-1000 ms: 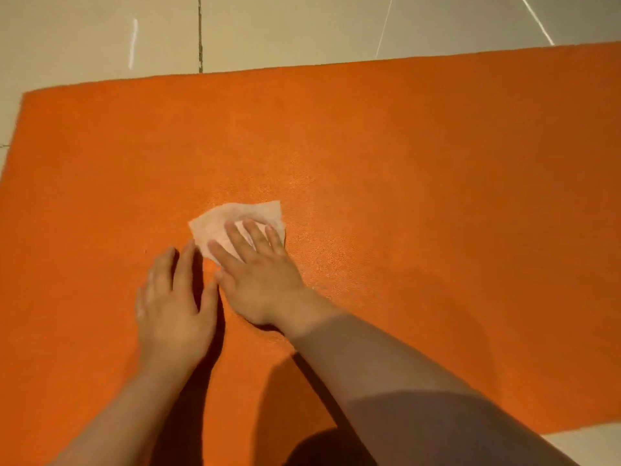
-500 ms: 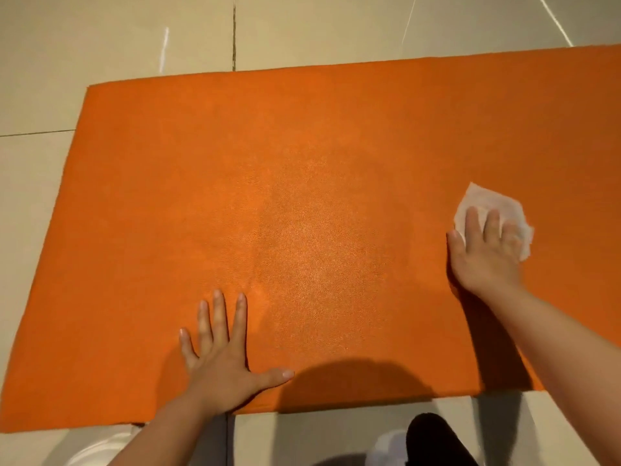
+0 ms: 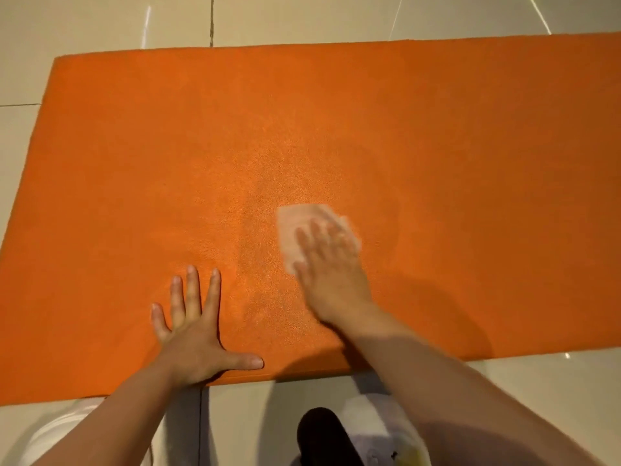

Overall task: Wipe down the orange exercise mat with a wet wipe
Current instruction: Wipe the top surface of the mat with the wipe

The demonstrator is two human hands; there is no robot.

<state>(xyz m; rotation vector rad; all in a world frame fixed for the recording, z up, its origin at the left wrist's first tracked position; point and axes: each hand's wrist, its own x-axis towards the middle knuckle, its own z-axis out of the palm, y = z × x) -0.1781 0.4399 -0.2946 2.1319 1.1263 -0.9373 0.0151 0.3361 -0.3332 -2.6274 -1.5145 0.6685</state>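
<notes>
Nearest me, below the near edge of the orange exercise mat (image 3: 336,129), I see the pale tiled floor (image 3: 252,422), a dark rounded shape I cannot identify, and what looks like pale clothing on either side of it. Just past that edge, my left hand (image 3: 193,338) lies flat on the mat, fingers straight and spread, thumb stretched along the near border; this grip is wide and holds nothing, only pressing the mat down. Farther in, toward the mat's middle, my right hand (image 3: 331,277) lies palm down on the wet wipe (image 3: 295,227), fingers straight and close together, so this grip is flat too: it presses the wipe onto the mat and does not pinch it. The hand is blurred, so finer detail of the fingers escapes me. The wipe lies under my fingertips and shows beyond them on the far and left sides, lying flat on the mat. To do this stroke well, I judge I should keep even pressure through the whole palm so the wipe does not bunch or slip out, lean on my left hand so the mat does not creep on the tiles, and overlap each pass. Beyond the wipe, the far half of the mat stretches to the floor behind it.
</notes>
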